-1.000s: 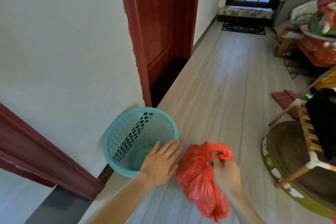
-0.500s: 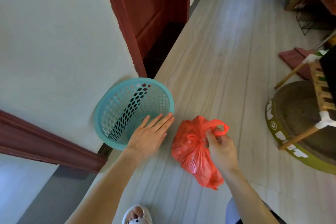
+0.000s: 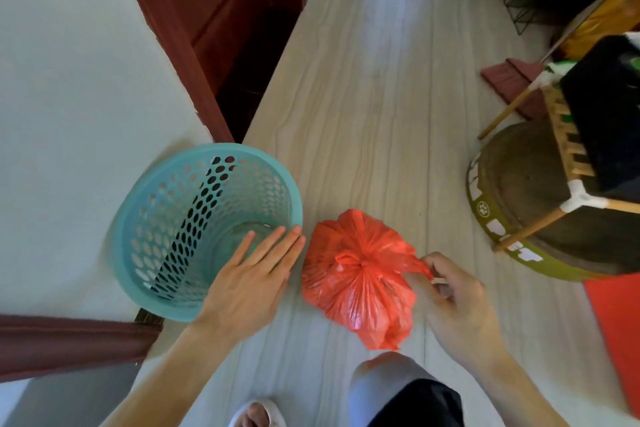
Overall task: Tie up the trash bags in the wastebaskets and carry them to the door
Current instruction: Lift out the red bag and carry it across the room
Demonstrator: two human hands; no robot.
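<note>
A red trash bag, knotted at its top, lies on the wooden floor just right of a teal perforated wastebasket. The wastebasket holds no bag and stands against the white wall. My right hand pinches one tied handle of the bag at its right side. My left hand is flat with fingers spread, resting over the wastebasket's near right rim, apart from the bag.
A dark red door frame stands behind the wastebasket. At the right are a round green-rimmed mat, a wooden rack with dark cloth and a red broom head. My knee and foot are below.
The bag has come down from hanging in my right hand and now rests on the floor. The view has tilted down and moved closer. My left hand stays at the basket's rim.
</note>
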